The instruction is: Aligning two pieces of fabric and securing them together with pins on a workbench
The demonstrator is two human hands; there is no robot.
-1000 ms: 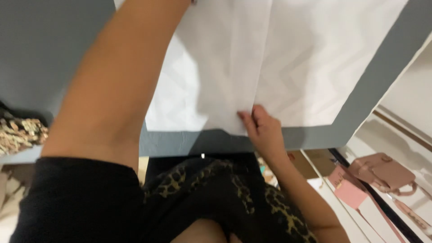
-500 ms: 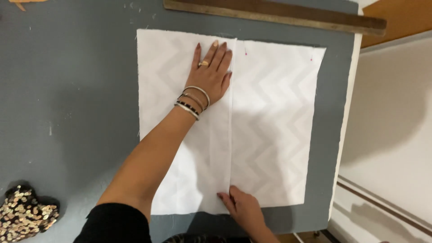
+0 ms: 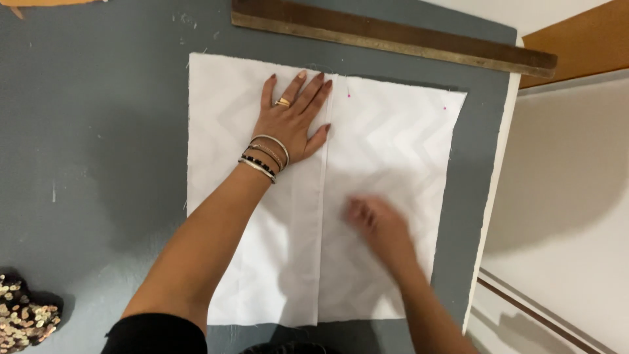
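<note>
Grip: none closing; left hand (image 3: 291, 121) pressing flat, fingers spread, on white chevron fabric (image 3: 386, 151) at 12 o'clock; right hand (image 3: 379, 226), blurred, lying open at 5 o'clock. Fabric lying centred on grey bench (image 3: 98, 131), wooden ruler (image 3: 393, 36) beyond. Advisable: smoothing outward from fold, keeping edges aligned.

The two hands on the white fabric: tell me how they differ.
The left hand lies flat and sharp, fingers spread near the far edge of the white fabric; the right hand is blurred and sits nearer the person. The left wears a ring and bracelets; the right shows none. Both rest open on the fabric.
</note>
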